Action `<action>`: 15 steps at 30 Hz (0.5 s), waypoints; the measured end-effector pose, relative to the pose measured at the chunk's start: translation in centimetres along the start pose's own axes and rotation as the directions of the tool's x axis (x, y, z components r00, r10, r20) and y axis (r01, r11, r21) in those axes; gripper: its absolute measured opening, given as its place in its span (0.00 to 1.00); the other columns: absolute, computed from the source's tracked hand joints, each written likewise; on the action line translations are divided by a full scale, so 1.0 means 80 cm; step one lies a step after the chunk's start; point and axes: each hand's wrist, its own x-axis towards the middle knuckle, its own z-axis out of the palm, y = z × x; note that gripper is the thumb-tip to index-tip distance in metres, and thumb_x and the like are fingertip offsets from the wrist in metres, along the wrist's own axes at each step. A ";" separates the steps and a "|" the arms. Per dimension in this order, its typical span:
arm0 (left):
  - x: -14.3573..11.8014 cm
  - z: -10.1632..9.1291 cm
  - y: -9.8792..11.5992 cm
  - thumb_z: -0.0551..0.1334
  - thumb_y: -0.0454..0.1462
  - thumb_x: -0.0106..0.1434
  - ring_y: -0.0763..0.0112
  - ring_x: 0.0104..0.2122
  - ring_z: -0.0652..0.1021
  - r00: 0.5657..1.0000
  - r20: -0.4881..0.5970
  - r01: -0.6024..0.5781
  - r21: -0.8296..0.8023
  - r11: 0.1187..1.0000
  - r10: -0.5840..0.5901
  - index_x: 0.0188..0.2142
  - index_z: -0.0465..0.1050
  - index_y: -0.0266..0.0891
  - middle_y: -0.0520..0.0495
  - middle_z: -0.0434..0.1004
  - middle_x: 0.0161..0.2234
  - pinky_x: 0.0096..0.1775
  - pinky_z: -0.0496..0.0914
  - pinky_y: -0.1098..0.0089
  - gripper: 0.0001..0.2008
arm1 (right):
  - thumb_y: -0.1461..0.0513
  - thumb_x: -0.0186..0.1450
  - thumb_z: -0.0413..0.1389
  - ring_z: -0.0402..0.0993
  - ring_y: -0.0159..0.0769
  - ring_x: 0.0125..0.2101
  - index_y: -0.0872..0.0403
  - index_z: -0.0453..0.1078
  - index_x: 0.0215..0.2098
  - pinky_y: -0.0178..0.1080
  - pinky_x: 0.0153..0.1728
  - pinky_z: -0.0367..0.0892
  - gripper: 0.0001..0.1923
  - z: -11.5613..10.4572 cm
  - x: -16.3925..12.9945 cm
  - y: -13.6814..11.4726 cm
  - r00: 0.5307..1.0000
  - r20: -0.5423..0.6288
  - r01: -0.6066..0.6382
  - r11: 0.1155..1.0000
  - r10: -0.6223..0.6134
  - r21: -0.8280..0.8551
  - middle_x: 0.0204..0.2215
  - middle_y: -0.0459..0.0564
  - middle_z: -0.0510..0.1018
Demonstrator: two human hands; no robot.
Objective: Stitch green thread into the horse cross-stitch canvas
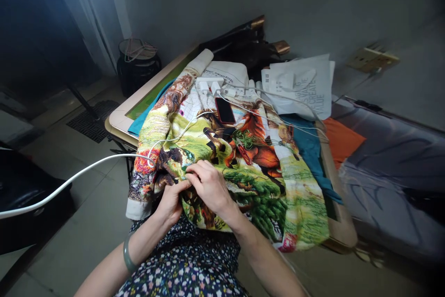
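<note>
A large cross-stitch cloth [278, 181] with horses and green trees lies over a small table [120, 118] and hangs onto my lap. My left hand [171, 199] grips the cloth's near edge from below, fingers curled into the fabric. My right hand [208, 186] rests on top of the cloth right beside it, fingertips pinched together on the stitched surface; a needle is too small to tell. A green bangle [128, 256] sits on my left wrist.
A red phone [225, 110] lies on the cloth with white chargers [210, 85] and cables behind it. A white cable [69, 180] runs off to the left. White printed paper [301, 85] lies at the back right. A dark pot [137, 63] stands by the wall; a dark grey bag [392, 172] sits on the right.
</note>
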 end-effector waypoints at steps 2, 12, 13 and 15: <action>-0.001 0.001 0.001 0.73 0.29 0.39 0.69 0.29 0.79 1.000 0.010 0.018 0.008 1.000 -0.019 0.29 0.81 0.35 0.48 0.83 0.29 0.38 0.73 0.68 0.14 | 0.64 0.68 0.55 0.69 0.37 0.33 0.54 0.73 0.38 0.37 0.35 0.65 0.05 -0.006 0.003 0.002 0.991 -0.132 -0.010 0.995 0.023 0.098 0.31 0.49 0.74; -0.001 0.005 -0.001 0.74 0.34 0.43 0.63 0.31 0.81 0.999 -0.032 0.032 -0.002 0.999 -0.032 0.32 0.80 0.33 0.45 0.84 0.29 0.44 0.74 0.62 0.13 | 0.65 0.67 0.53 0.70 0.36 0.31 0.54 0.72 0.30 0.38 0.35 0.64 0.08 -0.020 -0.004 0.015 0.983 -0.181 0.039 0.976 0.001 0.214 0.28 0.48 0.76; -0.001 0.005 -0.001 0.74 0.34 0.43 0.61 0.33 0.81 0.999 -0.027 0.022 0.005 1.000 -0.022 0.33 0.80 0.34 0.44 0.84 0.31 0.45 0.74 0.61 0.15 | 0.65 0.67 0.53 0.70 0.36 0.31 0.54 0.72 0.31 0.38 0.35 0.64 0.08 -0.020 -0.005 0.016 0.981 -0.193 0.028 0.974 0.016 0.224 0.28 0.48 0.76; -0.001 0.005 -0.003 0.74 0.35 0.44 0.58 0.37 0.81 1.000 -0.016 -0.011 0.015 1.000 0.011 0.37 0.80 0.34 0.43 0.84 0.33 0.46 0.73 0.60 0.18 | 0.65 0.67 0.53 0.70 0.36 0.31 0.54 0.72 0.31 0.37 0.35 0.65 0.08 -0.020 -0.007 0.018 0.978 -0.203 0.010 0.972 0.039 0.236 0.28 0.48 0.77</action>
